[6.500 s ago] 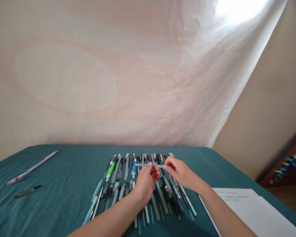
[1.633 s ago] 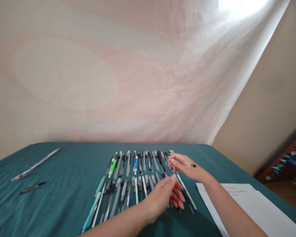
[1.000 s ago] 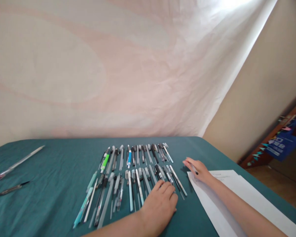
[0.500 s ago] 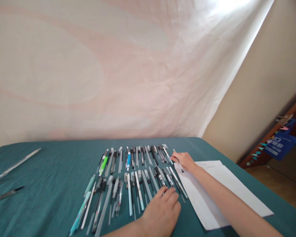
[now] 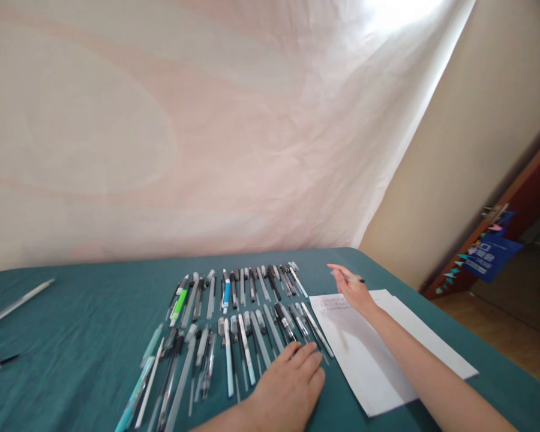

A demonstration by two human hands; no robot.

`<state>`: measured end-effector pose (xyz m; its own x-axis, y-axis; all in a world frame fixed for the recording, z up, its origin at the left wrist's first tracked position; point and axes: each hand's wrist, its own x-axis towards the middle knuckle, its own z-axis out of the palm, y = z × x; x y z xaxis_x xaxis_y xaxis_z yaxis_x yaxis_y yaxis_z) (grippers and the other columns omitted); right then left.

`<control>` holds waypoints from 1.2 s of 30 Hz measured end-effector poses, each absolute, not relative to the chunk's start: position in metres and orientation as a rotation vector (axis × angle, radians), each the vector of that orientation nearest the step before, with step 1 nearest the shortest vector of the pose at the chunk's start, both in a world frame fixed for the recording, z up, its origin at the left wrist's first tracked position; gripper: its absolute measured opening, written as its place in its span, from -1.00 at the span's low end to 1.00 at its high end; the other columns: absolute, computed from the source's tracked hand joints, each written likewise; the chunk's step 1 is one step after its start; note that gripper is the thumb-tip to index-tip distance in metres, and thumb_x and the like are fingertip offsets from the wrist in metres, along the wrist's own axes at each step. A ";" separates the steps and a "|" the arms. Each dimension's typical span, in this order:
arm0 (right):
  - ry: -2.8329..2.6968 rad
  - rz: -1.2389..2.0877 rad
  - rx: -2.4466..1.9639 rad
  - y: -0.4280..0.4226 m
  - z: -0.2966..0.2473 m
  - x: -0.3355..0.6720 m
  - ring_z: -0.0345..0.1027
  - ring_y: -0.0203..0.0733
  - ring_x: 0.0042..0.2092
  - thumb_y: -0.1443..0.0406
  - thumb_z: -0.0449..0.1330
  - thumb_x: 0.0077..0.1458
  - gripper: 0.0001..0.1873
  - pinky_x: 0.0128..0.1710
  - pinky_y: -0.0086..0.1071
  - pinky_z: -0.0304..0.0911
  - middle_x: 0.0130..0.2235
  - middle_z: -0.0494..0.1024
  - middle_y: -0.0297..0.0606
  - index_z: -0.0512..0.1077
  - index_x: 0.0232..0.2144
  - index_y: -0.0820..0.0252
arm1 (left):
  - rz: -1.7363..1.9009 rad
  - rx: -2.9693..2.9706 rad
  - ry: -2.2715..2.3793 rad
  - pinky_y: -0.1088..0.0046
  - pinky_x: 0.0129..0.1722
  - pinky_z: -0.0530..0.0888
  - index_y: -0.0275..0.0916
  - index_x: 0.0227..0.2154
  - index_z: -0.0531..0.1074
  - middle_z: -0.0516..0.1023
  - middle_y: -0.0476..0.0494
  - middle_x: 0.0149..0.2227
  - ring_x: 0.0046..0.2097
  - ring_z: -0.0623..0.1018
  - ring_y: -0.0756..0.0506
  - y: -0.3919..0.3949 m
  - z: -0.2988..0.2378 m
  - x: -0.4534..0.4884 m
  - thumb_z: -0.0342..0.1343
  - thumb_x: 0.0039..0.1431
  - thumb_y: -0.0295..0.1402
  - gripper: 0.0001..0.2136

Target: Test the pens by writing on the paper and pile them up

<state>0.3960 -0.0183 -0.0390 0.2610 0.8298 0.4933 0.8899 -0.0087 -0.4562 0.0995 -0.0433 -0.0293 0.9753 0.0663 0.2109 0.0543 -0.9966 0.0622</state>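
Observation:
My right hand (image 5: pixel 353 291) holds a slim pen (image 5: pixel 356 279) with a dark end above the far edge of a white paper sheet (image 5: pixel 364 360). Its index finger points up and to the left. Small lines of handwriting (image 5: pixel 335 303) show near the sheet's top left. My left hand (image 5: pixel 292 378) lies palm down, fingers loosely bent, over the lower ends of pens in the nearer row (image 5: pixel 247 348). Whether its fingertips touch the pens I cannot tell. A farther row of pens (image 5: pixel 238 288) includes a green one (image 5: pixel 179 307) and a blue one (image 5: pixel 227 293).
A second paper (image 5: pixel 436 339) sticks out beneath the first on the right. Two more pens lie at the far left, one whitish (image 5: pixel 20 304) and one dark-tipped (image 5: pixel 0 364). A hanging cloth (image 5: pixel 207 150) stands behind the green-covered table (image 5: pixel 85 336).
My right hand has moved away from the pen rows and up off the paper's left edge, its pen now turned sideways, uncovering the handwriting. The left hand stays put; the view has swung slightly right.

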 end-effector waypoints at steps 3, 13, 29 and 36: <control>-1.325 0.044 -1.830 -0.042 -0.044 0.430 0.26 -0.27 -0.55 0.02 -0.16 0.12 -0.46 -0.56 -0.43 0.13 -0.56 0.42 -0.24 0.45 -0.33 0.30 | 0.300 3.061 0.138 0.24 0.14 -0.09 -0.34 0.06 0.16 0.17 -0.23 0.14 0.19 0.08 -0.15 -0.042 -0.027 0.099 -0.26 0.21 -0.33 -0.61; -0.980 0.193 -1.862 -0.097 -0.076 0.489 0.26 -0.27 -0.58 0.16 0.08 -0.09 -0.80 -0.58 -0.41 0.15 -0.59 0.42 -0.32 0.34 -0.49 0.18 | 0.225 3.083 0.173 0.24 0.14 -0.08 -0.37 0.12 0.09 0.11 -0.23 0.18 0.20 0.05 -0.16 -0.041 -0.026 0.101 -0.22 0.15 -0.37 -0.55; -0.999 0.054 -1.940 -0.100 -0.081 0.486 0.12 -0.34 -0.64 0.15 0.04 -0.08 -0.75 -0.64 -0.46 0.03 -0.70 0.24 -0.43 0.25 -0.65 0.17 | 0.217 3.094 0.146 0.25 0.15 -0.08 -0.35 0.12 0.10 0.11 -0.23 0.17 0.19 0.07 -0.15 -0.038 -0.031 0.105 -0.22 0.14 -0.43 -0.55; -1.031 0.044 -1.981 -0.099 -0.080 0.487 0.15 -0.32 -0.64 0.14 0.02 -0.07 -0.73 -0.62 -0.45 0.06 -0.71 0.25 -0.42 0.25 -0.66 0.16 | 0.237 3.108 0.162 0.29 0.15 -0.10 -0.34 0.12 0.10 0.09 -0.22 0.19 0.20 0.05 -0.13 -0.037 -0.037 0.106 -0.21 0.14 -0.41 -0.55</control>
